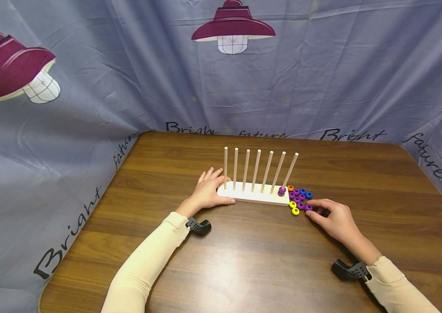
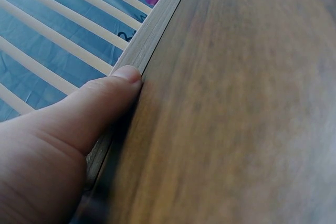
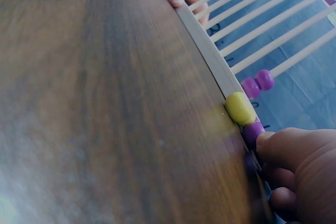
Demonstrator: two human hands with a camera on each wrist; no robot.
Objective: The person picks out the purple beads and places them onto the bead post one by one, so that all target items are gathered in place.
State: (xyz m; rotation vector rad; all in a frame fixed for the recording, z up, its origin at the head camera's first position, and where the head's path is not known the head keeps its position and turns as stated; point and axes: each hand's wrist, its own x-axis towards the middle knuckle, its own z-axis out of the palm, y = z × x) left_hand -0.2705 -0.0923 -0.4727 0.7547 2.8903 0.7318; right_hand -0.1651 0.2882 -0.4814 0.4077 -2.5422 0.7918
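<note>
A pale wooden peg board (image 1: 257, 196) with several upright pegs stands on the table. Around its left end, my left hand (image 1: 207, 191) holds the base, thumb along the front edge and the other fingers behind. Two purple beads (image 1: 281, 191) are stacked on the rightmost peg. Beside the board's right end, my right hand (image 1: 336, 217) pinches a loose purple bead (image 1: 308, 208) between thumb and forefinger; the right wrist view shows the thumb (image 3: 273, 142) against it. Its remaining fingers are curled below.
Loose beads lie close together at the board's right end: yellow beads (image 1: 295, 211), blue beads (image 1: 309, 195), an orange bead (image 1: 290, 188) and several more purple ones. A brown wooden table (image 1: 244, 261) lies beneath, with a printed blue curtain (image 1: 158, 65) around it.
</note>
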